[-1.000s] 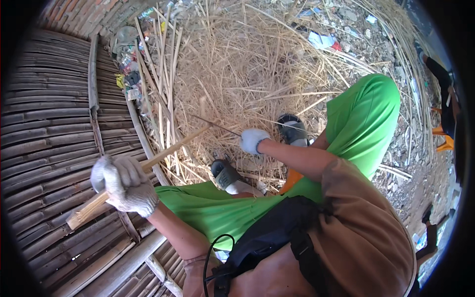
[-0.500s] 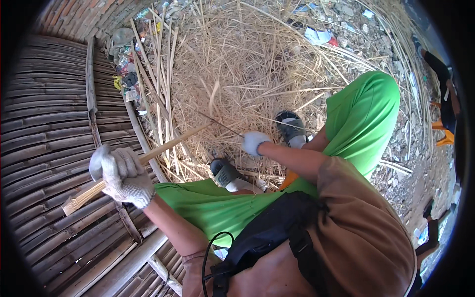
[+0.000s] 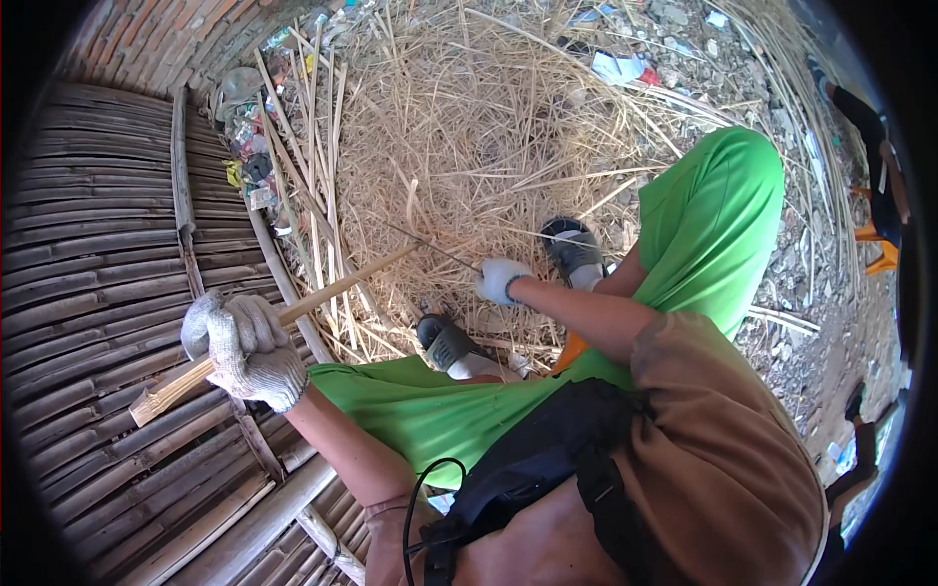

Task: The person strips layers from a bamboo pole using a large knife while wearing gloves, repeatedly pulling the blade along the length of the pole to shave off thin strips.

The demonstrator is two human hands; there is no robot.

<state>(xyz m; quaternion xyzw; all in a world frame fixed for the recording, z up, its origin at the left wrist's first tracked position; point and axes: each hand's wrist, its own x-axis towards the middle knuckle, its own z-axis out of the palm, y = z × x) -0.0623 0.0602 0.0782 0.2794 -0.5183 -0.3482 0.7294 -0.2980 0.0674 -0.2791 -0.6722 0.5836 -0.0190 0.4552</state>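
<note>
My left hand (image 3: 252, 354), in a pale knitted work glove, is closed around a long bamboo stick (image 3: 342, 284). The stick's rough, split end juts out past the fist at lower left, and its far tip slants up over the straw. My right hand (image 3: 500, 280), gloved as well, is closed on a knife whose handle the fingers hide. Its thin dark blade (image 3: 451, 255) lies across the stick close to the tip, apparently touching it. A pale bamboo shaving (image 3: 411, 198) shows just beyond the blade.
A slatted bamboo panel (image 3: 98, 283) fills the left side, below a brick wall (image 3: 156, 39). Loose bamboo strips (image 3: 311, 146) lean beside litter. Shavings (image 3: 469, 127) cover the ground around my sandals (image 3: 575, 249). Another person (image 3: 884, 186) is at the far right, near an orange stool (image 3: 879, 256).
The bamboo stick and my left hand have shifted slightly to the right, so its tip reaches a little farther past the blade. The shaving beyond it looks smaller. My right hand has barely moved.
</note>
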